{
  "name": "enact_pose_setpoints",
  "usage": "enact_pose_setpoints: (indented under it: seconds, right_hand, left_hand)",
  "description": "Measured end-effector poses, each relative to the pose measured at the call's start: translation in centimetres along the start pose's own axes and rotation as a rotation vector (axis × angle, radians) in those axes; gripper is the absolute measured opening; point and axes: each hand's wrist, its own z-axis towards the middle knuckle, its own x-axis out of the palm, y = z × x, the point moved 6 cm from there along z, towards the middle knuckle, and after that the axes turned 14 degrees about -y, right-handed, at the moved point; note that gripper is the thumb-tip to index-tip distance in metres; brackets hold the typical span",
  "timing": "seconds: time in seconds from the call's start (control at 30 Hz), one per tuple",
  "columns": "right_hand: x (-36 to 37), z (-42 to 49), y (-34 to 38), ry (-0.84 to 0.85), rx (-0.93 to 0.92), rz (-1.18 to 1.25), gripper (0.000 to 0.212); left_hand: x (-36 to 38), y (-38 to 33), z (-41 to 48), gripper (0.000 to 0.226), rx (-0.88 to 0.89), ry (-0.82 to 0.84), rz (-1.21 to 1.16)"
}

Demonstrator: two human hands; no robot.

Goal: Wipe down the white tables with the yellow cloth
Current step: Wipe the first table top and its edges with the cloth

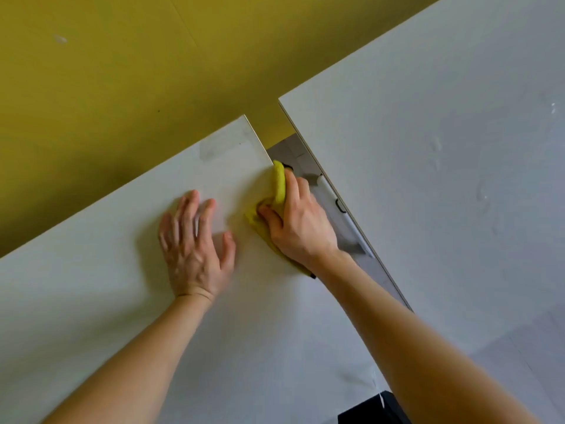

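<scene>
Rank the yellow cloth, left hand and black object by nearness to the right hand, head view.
1. yellow cloth, gripped under the right hand.
2. left hand, leftward, flat on the same table.
3. black object, at the picture's bottom edge.

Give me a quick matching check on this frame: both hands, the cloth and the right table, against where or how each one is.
Things:
1. left hand
2. right hand
3. yellow cloth
4. right table

States:
A. faintly smeared, no hand on it
B. bunched at the left table's right edge
C. flat on the left table, fingers spread
D. curled round the yellow cloth

Pairs: 1-C, 2-D, 3-B, 4-A.
</scene>
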Motion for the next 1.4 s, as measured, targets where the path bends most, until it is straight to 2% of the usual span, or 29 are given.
enact_pose_setpoints:
  seconds: [0.1,0.17,0.3,0.4,0.47,0.53,0.63,0.77,0.87,0.97,1.07,1.13,1.23,1.33,1.4]
  right_hand:
    - [3.1,8.7,3.9,0.008,-0.031,-0.002,0.074]
    - [3.9,10.0,4.3,0.016,-0.039,0.000,0.070]
    - [0.6,0.7,-0.6,-0.040,-0.004,0.054,0.069]
    - [-4.2,-10.9,-5.5,0.026,0.063,0.084,0.069]
    - [-6.0,-15.2,-7.2,0.068,0.088,0.065,0.069]
    - [-5.5,-14.0,-6.6,0.087,0.089,0.001,0.072]
    - [-1.6,-6.0,-2.6,0.000,0.025,-0.074,0.076]
    - [1.2,2.1,1.1,0.001,-0.008,-0.062,0.066]
    - [-0.8,-1.6,-1.6,-0.013,0.000,0.011,0.066]
    - [-4.7,-11.7,-6.4,-0.005,0.078,0.081,0.059]
    - [-8.4,-20.6,-10.1,0.066,0.163,0.032,0.055]
    - [-8.8,-21.5,-10.5,0.112,0.179,-0.016,0.057]
    - [-6.6,-16.1,-7.6,0.085,0.138,-0.060,0.062]
    - [-3.4,-8.9,-4.3,0.065,0.102,-0.039,0.069]
    - [-2.7,-7.0,-3.7,0.066,0.105,-0.038,0.067]
  left_hand:
    - [0.2,0.2,0.0,0.057,0.000,-0.008,0.003]
    - [0.2,0.2,0.0,0.057,0.001,-0.015,0.005]
    - [0.1,0.2,-0.1,0.058,-0.001,-0.023,-0.003]
    - [0.1,0.3,-0.1,0.060,-0.012,-0.001,-0.009]
    - [0.3,0.3,-0.1,0.060,-0.016,0.006,-0.008]
    - [0.3,0.3,-0.1,0.060,-0.018,-0.002,-0.018]
    - [0.4,0.2,0.0,0.058,0.000,-0.029,-0.037]
    - [0.1,0.1,-0.1,0.050,0.082,-0.085,-0.103]
    - [-0.2,-0.7,-0.5,0.036,0.174,-0.094,-0.159]
    - [-1.1,-1.7,-1.4,0.029,0.147,-0.054,-0.180]
    - [-3.3,-4.7,-5.8,0.030,0.272,0.050,-0.277]
    - [-5.0,-6.7,-10.0,0.033,0.430,0.125,-0.366]
    - [-6.5,-7.4,-15.0,0.044,0.625,0.200,-0.425]
    - [-6.6,-6.7,-17.1,0.062,0.682,0.261,-0.409]
    - [-6.6,-6.6,-17.3,0.065,0.684,0.263,-0.426]
